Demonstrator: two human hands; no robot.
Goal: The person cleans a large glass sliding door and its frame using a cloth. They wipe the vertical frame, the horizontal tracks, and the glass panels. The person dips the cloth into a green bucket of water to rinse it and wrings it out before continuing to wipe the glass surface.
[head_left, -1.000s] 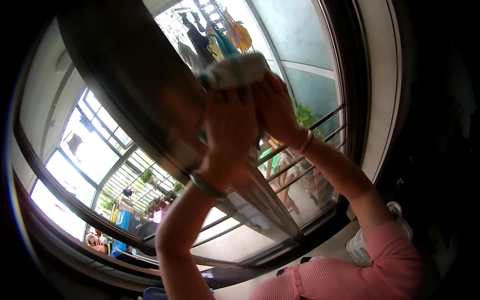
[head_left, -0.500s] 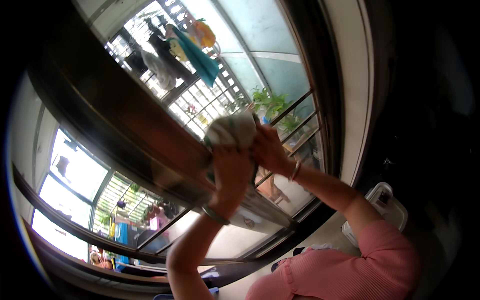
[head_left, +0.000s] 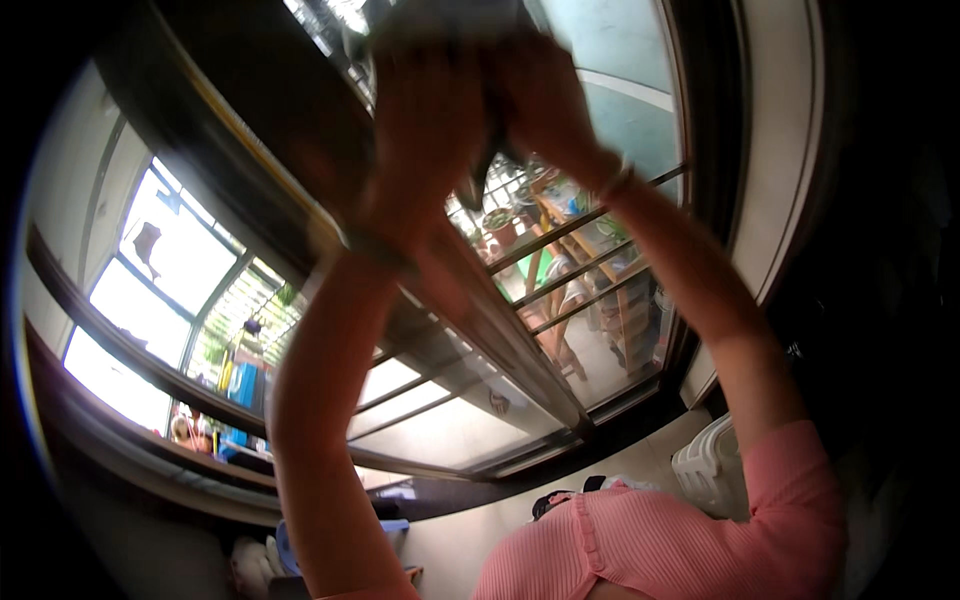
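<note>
1. The left hand [head_left: 425,110] is raised high, back toward the camera, fingers pointing to the top edge of the view. It lies over the right edge of the dark frame post [head_left: 490,335], toward that post's upper end.
2. The right hand [head_left: 550,105] is up at the same height, just beside it, over the upper part of the right-hand glass pane [head_left: 625,135]. It slants inward, its fingers angled up and left.
3. Both hands hold the cloth [head_left: 445,18] – a dark, blurred mass beyond the fingers, cut off by the top of the view. A loose end hangs between the two wrists. Motion blur hides the fingertips, so how tightly they curl cannot be told.
4. The left forearm [head_left: 325,390] rises steeply from the lower edge, its elbow bent outward, then leans right toward the wrist, where a dark bangle [head_left: 378,252] sits.
5. The right forearm [head_left: 690,265] comes up from the pink sleeve [head_left: 790,475] and runs diagonally up and left; a pale bracelet [head_left: 617,182] circles that wrist.
6. Below the right hand, dark horizontal bars [head_left: 583,272] cross the right-hand pane, reaching its right edge. A potted plant [head_left: 500,226] shows through the glass near the pane's left edge.
7. Near the pane's lower right corner – on the person's side – a white basket [head_left: 708,468] stands on the pale floor [head_left: 455,545], beside the sleeve in the view.
</note>
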